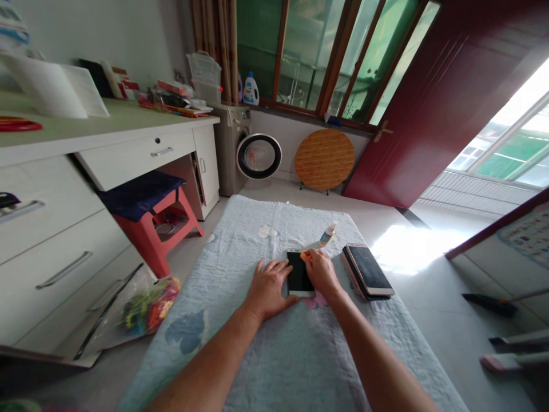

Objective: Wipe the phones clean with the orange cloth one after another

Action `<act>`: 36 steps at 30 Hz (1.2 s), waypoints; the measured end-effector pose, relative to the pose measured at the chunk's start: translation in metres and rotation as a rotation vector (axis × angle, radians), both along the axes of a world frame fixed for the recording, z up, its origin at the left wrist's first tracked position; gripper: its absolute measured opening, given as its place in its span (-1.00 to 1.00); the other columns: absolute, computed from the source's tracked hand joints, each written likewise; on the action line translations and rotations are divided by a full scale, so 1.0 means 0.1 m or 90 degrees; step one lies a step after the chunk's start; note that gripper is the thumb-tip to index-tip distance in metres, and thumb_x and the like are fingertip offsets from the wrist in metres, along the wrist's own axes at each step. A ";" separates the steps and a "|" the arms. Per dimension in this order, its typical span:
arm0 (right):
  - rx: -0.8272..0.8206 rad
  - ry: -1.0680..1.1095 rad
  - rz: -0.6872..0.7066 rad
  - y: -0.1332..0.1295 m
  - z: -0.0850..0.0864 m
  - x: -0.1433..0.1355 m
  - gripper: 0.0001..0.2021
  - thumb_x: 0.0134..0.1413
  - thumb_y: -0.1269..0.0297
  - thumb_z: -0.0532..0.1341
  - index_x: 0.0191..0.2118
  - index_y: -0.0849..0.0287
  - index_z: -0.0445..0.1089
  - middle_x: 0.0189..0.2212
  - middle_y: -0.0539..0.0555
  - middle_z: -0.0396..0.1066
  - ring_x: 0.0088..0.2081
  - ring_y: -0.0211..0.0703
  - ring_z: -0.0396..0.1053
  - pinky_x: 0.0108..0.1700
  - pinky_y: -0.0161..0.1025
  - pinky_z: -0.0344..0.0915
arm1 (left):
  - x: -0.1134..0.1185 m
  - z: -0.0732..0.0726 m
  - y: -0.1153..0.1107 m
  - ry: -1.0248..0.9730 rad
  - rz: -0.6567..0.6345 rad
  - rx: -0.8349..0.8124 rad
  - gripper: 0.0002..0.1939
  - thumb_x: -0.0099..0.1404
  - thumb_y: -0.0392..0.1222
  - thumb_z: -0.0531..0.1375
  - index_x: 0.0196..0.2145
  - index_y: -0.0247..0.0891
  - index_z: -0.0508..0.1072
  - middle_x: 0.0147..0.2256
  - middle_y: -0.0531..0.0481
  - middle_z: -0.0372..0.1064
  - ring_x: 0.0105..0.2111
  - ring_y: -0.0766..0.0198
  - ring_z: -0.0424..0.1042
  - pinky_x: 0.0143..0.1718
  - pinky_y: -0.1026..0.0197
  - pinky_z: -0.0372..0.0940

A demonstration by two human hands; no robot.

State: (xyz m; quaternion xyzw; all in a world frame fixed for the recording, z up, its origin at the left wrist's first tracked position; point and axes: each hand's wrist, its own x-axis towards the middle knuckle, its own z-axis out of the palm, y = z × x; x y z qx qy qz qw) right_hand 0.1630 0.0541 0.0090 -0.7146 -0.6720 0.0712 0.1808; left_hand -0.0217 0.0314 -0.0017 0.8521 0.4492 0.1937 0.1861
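Note:
A smartphone (299,280) with a dark screen and pale frame lies face up on a cloth-covered table (206,355). My left hand (269,286) rests beside it, fingers spread, with fingertips at its left edge and the thumb by its lower edge. Pinched in my right hand (321,270) is a small orange cloth (304,256), pressed on the upper right of the screen; most of the cloth is hidden by the fingers. A small spray bottle (327,234) stands just beyond my right hand. Right of that hand lies a stack of phones or tablets (368,269).
On the left are a pink stool (158,240) with a dark cushion, a bag of colourful items (148,309) and a white desk (137,151). A washing machine (234,143) with its door open and a round wooden tabletop (325,157) stand behind the table.

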 end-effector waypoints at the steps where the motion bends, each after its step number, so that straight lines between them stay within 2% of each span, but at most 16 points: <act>1: 0.008 0.019 0.003 -0.09 0.01 -0.02 -0.80 0.17 0.45 0.09 -0.17 0.22 0.44 -0.25 0.14 0.48 -0.24 -0.18 0.39 -0.19 -0.35 0.17 | 0.00 -0.01 0.00 -0.001 -0.001 0.000 -0.27 0.07 0.18 0.30 0.14 -0.17 0.33 0.22 -0.13 0.21 0.22 -0.10 0.13 0.26 -0.31 -0.17; 11: 0.009 0.109 0.034 -0.85 0.06 -0.09 -0.82 0.18 0.42 0.10 -0.22 0.16 0.45 -0.30 0.09 0.46 -0.24 -0.17 0.40 -0.19 -0.34 0.19 | 0.01 -0.01 -0.01 0.001 0.006 0.005 -0.30 0.09 0.16 0.29 0.14 -0.17 0.34 0.22 -0.13 0.21 0.21 -0.10 0.15 0.25 -0.32 -0.16; 17: -0.031 0.093 0.079 -0.98 0.19 -0.10 -0.83 0.16 0.43 0.12 -0.40 0.15 0.41 -0.43 0.01 0.38 -0.37 -0.25 0.33 -0.30 -0.36 0.12 | 0.01 -0.01 0.00 -0.002 0.003 0.008 -0.34 0.15 0.18 0.24 0.13 -0.16 0.34 0.22 -0.14 0.20 0.22 -0.08 0.15 0.24 -0.31 -0.16; 20: 0.000 0.060 0.087 -0.91 0.18 -0.12 -0.81 0.13 0.47 0.12 -0.44 0.16 0.40 -0.40 0.02 0.34 -0.33 -0.24 0.29 -0.28 -0.36 0.10 | 0.00 -0.02 0.01 -0.001 0.000 0.007 -0.32 0.13 0.20 0.24 0.14 -0.16 0.34 0.22 -0.12 0.20 0.22 -0.08 0.14 0.25 -0.30 -0.15; 25: 0.023 0.029 0.090 -0.65 0.03 -0.08 -0.81 0.12 0.48 0.13 -0.43 0.15 0.44 -0.37 0.04 0.34 -0.28 -0.20 0.22 -0.21 -0.33 0.09 | -0.01 -0.04 0.02 0.003 -0.006 -0.003 -0.28 0.09 0.21 0.27 0.15 -0.13 0.32 0.23 -0.11 0.19 0.22 -0.09 0.13 0.25 -0.31 -0.17; 29: 0.038 -0.006 0.063 -0.32 -0.02 -0.02 -0.79 0.15 0.47 0.10 -0.40 0.16 0.46 -0.37 0.05 0.34 -0.27 -0.19 0.23 -0.16 -0.32 0.08 | -0.02 -0.05 0.02 -0.005 -0.008 -0.004 -0.25 0.07 0.21 0.29 0.16 -0.12 0.30 0.24 -0.10 0.18 0.23 -0.09 0.12 0.26 -0.31 -0.18; 33: 0.036 -0.047 0.015 0.05 0.00 -0.03 -0.76 0.19 0.43 0.07 -0.35 0.18 0.49 -0.36 0.10 0.35 -0.25 -0.16 0.24 -0.12 -0.30 0.09 | -0.02 -0.05 0.02 -0.008 -0.008 -0.005 -0.26 0.07 0.20 0.29 0.15 -0.13 0.31 0.23 -0.12 0.19 0.24 -0.09 0.10 0.27 -0.28 -0.21; 36: 0.023 -0.065 0.016 0.27 0.00 -0.08 -0.75 0.18 0.43 0.07 -0.30 0.19 0.52 -0.32 0.14 0.36 -0.22 -0.12 0.25 -0.10 -0.27 0.10 | -0.02 -0.03 0.01 -0.010 -0.008 -0.007 -0.26 0.08 0.22 0.29 0.15 -0.13 0.32 0.22 -0.13 0.20 0.23 -0.10 0.10 0.27 -0.28 -0.23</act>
